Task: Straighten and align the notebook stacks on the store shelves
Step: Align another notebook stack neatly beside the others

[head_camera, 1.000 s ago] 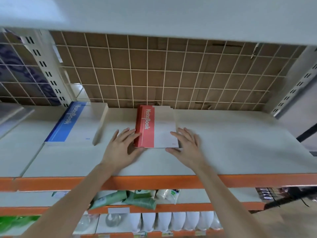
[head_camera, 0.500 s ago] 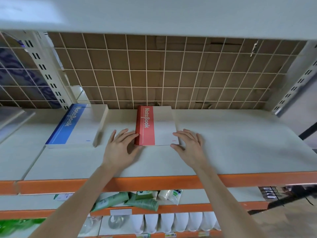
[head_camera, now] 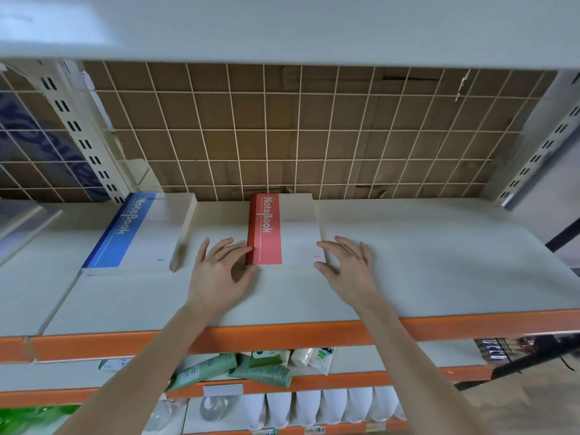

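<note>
Head view: upper store shelf, a pale flat board with an orange front rail (head_camera: 314, 335), seen from just below.
Blue stack: blue-spined, cream-covered notebook stack (head_camera: 138, 233) lies at the left of the shelf, skewed, its near end swung leftward; no hand touches it.
Left hand: left hand (head_camera: 219, 271) lies flat on the shelf, fingers straight and spread, fingertips against the spine side of the red stack near its front corner.
Red stack: red-spined, cream-covered notebook stack (head_camera: 284, 230) sits mid-shelf, far end close to the wire-grid back panel (head_camera: 282, 130), edges near square to the shelf front.
Right hand: right hand (head_camera: 348, 265) is spread, fingers loosely bent, at the stack's right front corner; contact appears light.
Step in hand: squaring the red stack between both hands, judged nearly done.
Next move: likely shifting to the blue stack and turning its near end rightward until it is parallel with the red one.
</note>
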Available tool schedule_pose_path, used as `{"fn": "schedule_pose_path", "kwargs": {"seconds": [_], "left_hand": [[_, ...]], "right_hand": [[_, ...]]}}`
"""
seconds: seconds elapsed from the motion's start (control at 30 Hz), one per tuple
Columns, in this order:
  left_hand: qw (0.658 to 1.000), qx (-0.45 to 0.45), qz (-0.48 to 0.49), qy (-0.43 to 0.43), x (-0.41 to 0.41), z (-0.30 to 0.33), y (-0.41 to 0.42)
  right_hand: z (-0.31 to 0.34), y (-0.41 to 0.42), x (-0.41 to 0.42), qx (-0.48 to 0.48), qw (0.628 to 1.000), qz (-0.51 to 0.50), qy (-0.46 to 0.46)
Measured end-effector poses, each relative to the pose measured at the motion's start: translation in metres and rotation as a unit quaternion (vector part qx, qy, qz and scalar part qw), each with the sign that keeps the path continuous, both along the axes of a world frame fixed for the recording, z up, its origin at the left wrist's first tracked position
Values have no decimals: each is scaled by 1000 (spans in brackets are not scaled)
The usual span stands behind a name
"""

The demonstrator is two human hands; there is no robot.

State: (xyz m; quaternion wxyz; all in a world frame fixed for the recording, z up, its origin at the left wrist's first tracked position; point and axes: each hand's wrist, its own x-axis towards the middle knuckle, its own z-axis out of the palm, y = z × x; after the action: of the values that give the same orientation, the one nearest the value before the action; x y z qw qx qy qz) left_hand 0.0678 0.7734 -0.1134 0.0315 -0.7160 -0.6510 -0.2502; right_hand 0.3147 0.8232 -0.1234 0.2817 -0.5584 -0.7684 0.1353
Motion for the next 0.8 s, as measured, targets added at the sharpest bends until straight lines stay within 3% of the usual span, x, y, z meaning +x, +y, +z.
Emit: {"fn": "schedule_pose_path", "kwargs": {"seconds": [0.43,0.7,0.8], "left_hand": [[1000,-3,-3,-25,-4,-4,3],[1000,2,5,-6,-1,0,2],[998,-57,1,-10,-1,7,0]], "right_hand": [[-2,1,2,-24,1000,17,11],[-2,0,-1,-16,999,14,-30],[2,-2,-1,-21,999,18,-30]]}}
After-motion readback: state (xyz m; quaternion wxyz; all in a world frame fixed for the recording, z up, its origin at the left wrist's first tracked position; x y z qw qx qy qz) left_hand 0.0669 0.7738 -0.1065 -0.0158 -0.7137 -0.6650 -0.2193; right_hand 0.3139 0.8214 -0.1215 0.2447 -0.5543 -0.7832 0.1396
